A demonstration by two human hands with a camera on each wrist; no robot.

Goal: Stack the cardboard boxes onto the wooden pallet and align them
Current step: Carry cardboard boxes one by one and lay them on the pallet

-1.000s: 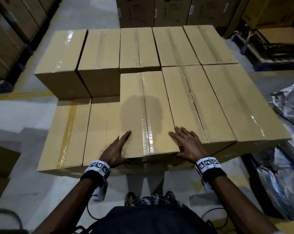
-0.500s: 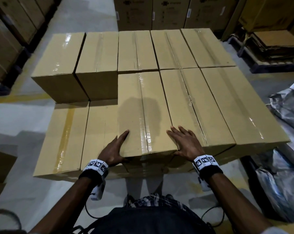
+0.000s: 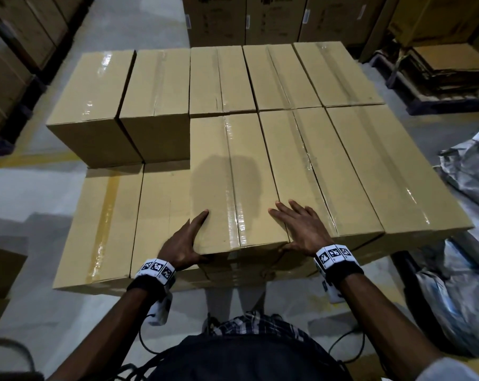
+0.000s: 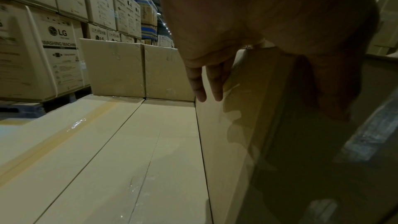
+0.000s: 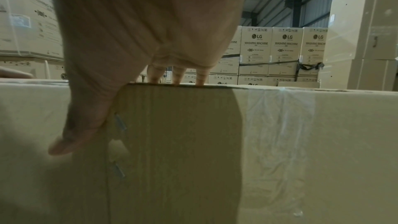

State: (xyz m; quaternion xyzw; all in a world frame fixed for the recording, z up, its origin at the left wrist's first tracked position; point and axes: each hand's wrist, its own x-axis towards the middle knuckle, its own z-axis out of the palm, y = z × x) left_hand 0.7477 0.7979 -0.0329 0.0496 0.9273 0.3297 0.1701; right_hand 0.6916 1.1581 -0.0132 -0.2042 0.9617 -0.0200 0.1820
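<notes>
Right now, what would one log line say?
stage: aligning | left hand: flat against box left side | right hand: flat on box top, near corner | top layer: unfinished

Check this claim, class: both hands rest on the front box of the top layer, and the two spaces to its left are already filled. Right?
Not quite. Both hands do rest on that box, but the head view shows the two spaces to its left still unfilled, exposing lower boxes.

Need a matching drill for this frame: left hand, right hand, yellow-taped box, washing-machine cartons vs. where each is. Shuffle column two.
1. left hand
2. right hand
3. yellow-taped box
4. washing-machine cartons

A. lower layer, near-left corner
B. background, off the stack
C. fingers on two box tops
D. at the near box's left side, thumb on top

Pairs: 1-D, 2-C, 3-A, 4-B
</notes>
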